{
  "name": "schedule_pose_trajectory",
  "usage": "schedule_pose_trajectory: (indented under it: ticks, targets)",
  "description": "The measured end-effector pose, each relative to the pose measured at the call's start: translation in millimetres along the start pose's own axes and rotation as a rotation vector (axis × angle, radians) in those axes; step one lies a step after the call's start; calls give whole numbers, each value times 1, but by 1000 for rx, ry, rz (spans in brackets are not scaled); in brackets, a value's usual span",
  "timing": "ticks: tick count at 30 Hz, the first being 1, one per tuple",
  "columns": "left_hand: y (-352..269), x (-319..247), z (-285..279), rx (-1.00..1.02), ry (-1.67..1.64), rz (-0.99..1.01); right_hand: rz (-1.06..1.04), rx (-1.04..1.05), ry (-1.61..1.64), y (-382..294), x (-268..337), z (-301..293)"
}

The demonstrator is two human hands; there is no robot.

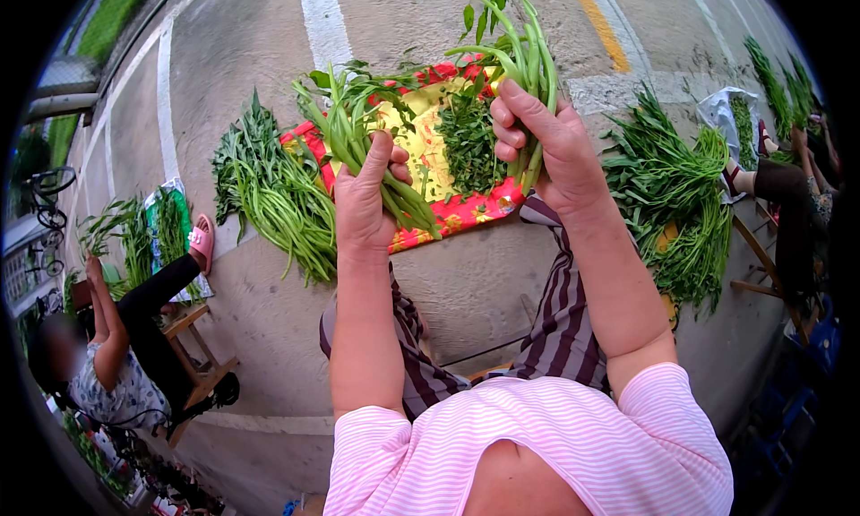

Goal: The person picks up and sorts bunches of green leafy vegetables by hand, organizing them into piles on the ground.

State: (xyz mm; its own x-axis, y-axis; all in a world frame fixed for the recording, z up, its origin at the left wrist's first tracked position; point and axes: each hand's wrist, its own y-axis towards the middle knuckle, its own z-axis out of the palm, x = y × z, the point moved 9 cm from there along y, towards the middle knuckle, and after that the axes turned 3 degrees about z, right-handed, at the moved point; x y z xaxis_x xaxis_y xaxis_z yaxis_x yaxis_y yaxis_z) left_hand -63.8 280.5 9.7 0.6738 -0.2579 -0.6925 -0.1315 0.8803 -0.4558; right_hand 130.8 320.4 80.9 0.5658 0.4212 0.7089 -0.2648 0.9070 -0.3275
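Note:
My left hand point(369, 197) is closed around a bunch of green leafy stems point(346, 130), their cut ends pointing down and to the right. Raised a little higher on the right, my right hand point(547, 136) grips a second bunch of thick green stems point(534, 56) between thumb and fingers, with a few leaves at its top. Beneath both hands a red and yellow printed sheet point(463, 213) lies on the pavement, bearing a pile of loose green leaves point(467, 143). A heap of long-stemmed greens point(282, 207) lies at the sheet's left side.
Another large heap of leafy greens point(672, 193) lies on the pavement at the right. A person point(127, 355) sits on a wooden stool point(195, 361) at the left beside more greens. At the far right another seated person point(793, 207) is near a white sack point(719, 109).

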Motion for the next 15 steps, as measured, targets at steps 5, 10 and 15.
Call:
schedule_pose_trajectory:
  ticks: [5,10,15]
  targets:
    - [5,18,6,-1,-56,-50,-17,-21,-223,-3,-15,8]
    - [5,19,13,117,-107,-39,-10,-75,-427,-7,-32,14]
    - [6,24,10,34,-33,30,-129,-8,-603,-8,-49,23]
